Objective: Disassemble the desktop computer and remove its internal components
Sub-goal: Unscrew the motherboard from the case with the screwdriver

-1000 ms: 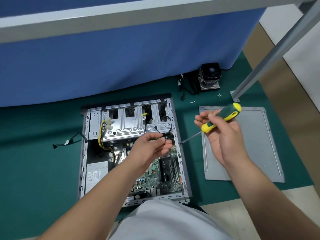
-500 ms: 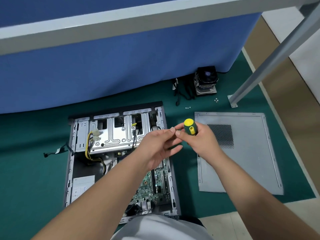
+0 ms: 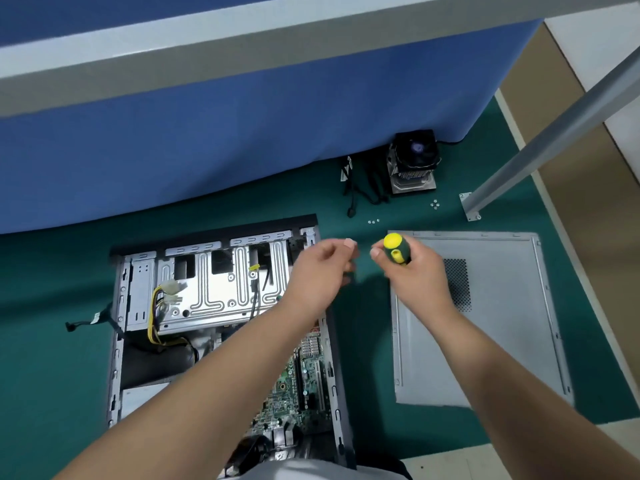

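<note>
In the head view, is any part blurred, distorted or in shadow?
Head view: the left hand is slightly motion-blurred at its fingertips, while the right hand, which holds the screwdriver, is sharper; the wide lens bends the blue partition and the edge of the green mat into curves; lighting is soft and even, with a faint shadow on the mat under the hands.

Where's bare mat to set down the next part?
Left of the case, past the loose cable; also between case and side panel. Crowded near the cooler, its cables and screws.
</note>
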{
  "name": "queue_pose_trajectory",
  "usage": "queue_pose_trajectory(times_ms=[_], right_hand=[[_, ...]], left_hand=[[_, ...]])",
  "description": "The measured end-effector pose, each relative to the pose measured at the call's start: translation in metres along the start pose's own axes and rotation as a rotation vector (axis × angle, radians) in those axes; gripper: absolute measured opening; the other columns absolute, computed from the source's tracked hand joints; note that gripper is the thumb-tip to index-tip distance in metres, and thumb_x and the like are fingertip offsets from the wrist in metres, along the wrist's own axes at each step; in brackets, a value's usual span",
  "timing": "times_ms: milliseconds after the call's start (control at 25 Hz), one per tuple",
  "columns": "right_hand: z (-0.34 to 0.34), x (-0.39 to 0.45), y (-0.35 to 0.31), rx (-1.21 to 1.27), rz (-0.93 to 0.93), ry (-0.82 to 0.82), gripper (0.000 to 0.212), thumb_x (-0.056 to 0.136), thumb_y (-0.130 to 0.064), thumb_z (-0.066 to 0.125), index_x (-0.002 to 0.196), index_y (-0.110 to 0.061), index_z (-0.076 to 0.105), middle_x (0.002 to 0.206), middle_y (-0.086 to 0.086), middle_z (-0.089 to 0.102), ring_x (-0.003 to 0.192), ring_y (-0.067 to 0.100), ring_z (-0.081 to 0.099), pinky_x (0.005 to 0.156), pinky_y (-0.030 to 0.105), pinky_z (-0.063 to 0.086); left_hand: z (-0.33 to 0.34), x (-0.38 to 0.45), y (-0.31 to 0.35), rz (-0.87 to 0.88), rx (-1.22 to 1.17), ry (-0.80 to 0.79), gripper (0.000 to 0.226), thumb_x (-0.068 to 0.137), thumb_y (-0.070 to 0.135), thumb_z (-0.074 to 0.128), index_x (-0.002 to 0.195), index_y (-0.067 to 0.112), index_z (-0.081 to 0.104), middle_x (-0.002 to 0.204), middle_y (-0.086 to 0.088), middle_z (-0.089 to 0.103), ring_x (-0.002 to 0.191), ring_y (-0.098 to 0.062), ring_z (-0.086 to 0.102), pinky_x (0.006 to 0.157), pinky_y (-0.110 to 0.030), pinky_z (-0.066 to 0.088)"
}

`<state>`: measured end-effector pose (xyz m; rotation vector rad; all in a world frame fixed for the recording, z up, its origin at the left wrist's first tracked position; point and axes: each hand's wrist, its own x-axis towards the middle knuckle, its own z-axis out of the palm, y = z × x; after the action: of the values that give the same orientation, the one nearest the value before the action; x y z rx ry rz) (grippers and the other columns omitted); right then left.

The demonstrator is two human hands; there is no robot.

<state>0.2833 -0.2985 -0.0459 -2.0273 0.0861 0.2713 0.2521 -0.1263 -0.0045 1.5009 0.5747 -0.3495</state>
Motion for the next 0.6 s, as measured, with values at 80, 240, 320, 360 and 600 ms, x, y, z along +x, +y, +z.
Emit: queue_pose_trajectory(times_ms=[80, 240, 320, 360, 600], right_hand=[[-0.009, 0.034, 0.016, -0.058, 0.093, 0.037, 0.028, 0.088, -0.041, 0.070, 0.088, -0.013, 0.067, 0.077, 0.009, 0.067, 0.076, 0.032, 0.062, 0.072, 0.040, 0.052], [-0.008, 0.106, 0.038, -0.303, 0.261, 0.034, 0.016, 0.088, -0.027, 0.069, 0.087, -0.011, 0.065, 0.078, 0.010, 0.065, 0.079, 0.033, 0.059, 0.062, 0.034, 0.041], [0.001, 0.134, 0.043, -0.404, 0.319, 0.001, 0.011, 0.089, -0.023, 0.065, 0.087, -0.012, 0.065, 0.079, 0.010, 0.066, 0.082, 0.032, 0.060, 0.066, 0.030, 0.042], [0.006, 0.146, 0.045, -0.447, 0.338, -0.025, 0.011, 0.089, -0.023, 0.064, 0.088, -0.012, 0.066, 0.084, 0.010, 0.068, 0.083, 0.031, 0.062, 0.068, 0.029, 0.044], [0.028, 0.171, 0.055, -0.609, 0.384, -0.069, 0.018, 0.088, -0.022, 0.056, 0.070, -0.018, 0.055, 0.086, 0.010, 0.069, 0.077, 0.032, 0.062, 0.067, 0.030, 0.045]], left_hand=[[-0.014, 0.020, 0.000, 0.358, 0.498, 0.094, 0.021, 0.104, 0.034, 0.057, 0.117, 0.025, 0.071, 0.119, 0.006, 0.072, 0.117, -0.014, 0.062, 0.101, -0.027, 0.047], [-0.047, 0.060, -0.013, 0.478, 1.226, 0.125, 0.050, 0.106, 0.051, 0.040, 0.154, 0.036, 0.041, 0.167, 0.007, 0.029, 0.157, -0.023, 0.012, 0.126, -0.044, 0.012], [-0.058, 0.071, -0.025, 0.392, 1.305, 0.102, 0.057, 0.103, 0.064, 0.024, 0.157, 0.048, 0.024, 0.171, 0.015, 0.011, 0.158, -0.022, -0.002, 0.126, -0.044, -0.003], [-0.062, 0.075, -0.031, 0.401, 1.299, 0.102, 0.057, 0.101, 0.067, 0.020, 0.156, 0.051, 0.021, 0.170, 0.018, 0.009, 0.158, -0.022, -0.003, 0.125, -0.044, -0.005], [-0.062, 0.082, -0.048, 0.564, 1.320, 0.239, 0.051, 0.101, 0.064, 0.029, 0.150, 0.049, 0.033, 0.166, 0.014, 0.025, 0.153, -0.028, 0.021, 0.122, -0.048, 0.008]])
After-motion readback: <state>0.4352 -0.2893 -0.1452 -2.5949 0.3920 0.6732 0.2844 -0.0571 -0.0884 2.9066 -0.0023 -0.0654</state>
